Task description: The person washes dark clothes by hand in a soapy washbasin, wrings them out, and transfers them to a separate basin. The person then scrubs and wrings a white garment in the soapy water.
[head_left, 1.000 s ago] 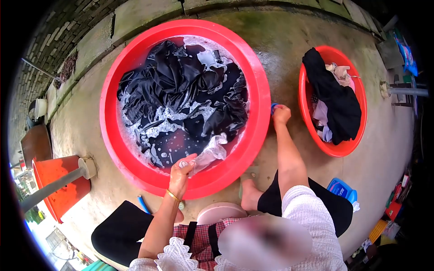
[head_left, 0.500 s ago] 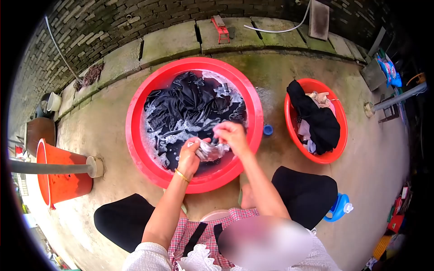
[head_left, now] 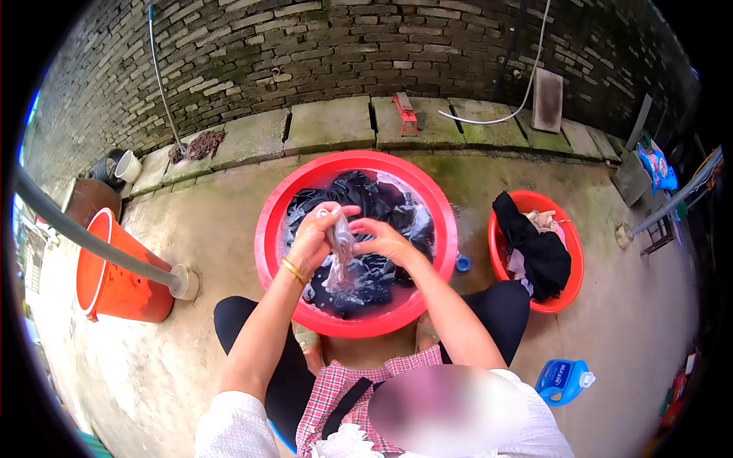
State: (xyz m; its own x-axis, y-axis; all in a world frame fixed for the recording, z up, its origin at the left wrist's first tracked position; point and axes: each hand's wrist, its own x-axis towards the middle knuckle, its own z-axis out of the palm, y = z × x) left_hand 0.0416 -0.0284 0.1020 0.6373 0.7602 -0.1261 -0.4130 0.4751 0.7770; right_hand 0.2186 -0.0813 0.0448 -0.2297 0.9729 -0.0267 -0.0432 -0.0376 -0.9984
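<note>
My left hand [head_left: 314, 243] is closed on the top of a small wet, whitish cloth [head_left: 340, 256], which hangs down over the big red basin [head_left: 267, 237]. Beside it, my right hand [head_left: 384, 243] has its fingers apart and curved, with the tips close to the cloth's right side; whether they touch it I cannot tell. Below both hands, dark wet clothes [head_left: 359, 191] lie in sudsy water in the basin. The lower end of the cloth reaches down near the suds.
On the right, a smaller red basin [head_left: 569, 294] holds black and pale clothes. Near it are a blue cap [head_left: 463, 263] and a blue detergent bottle [head_left: 561, 383]. An orange-red bucket [head_left: 130, 282] and a grey pole [head_left: 99, 238] are at left; a brick wall [head_left: 336, 53] stands behind.
My left hand has lifted the cloth, so it now hangs lengthwise. My right hand has gone from a pinch to spread fingers. The view has tilted up, showing more wall.
</note>
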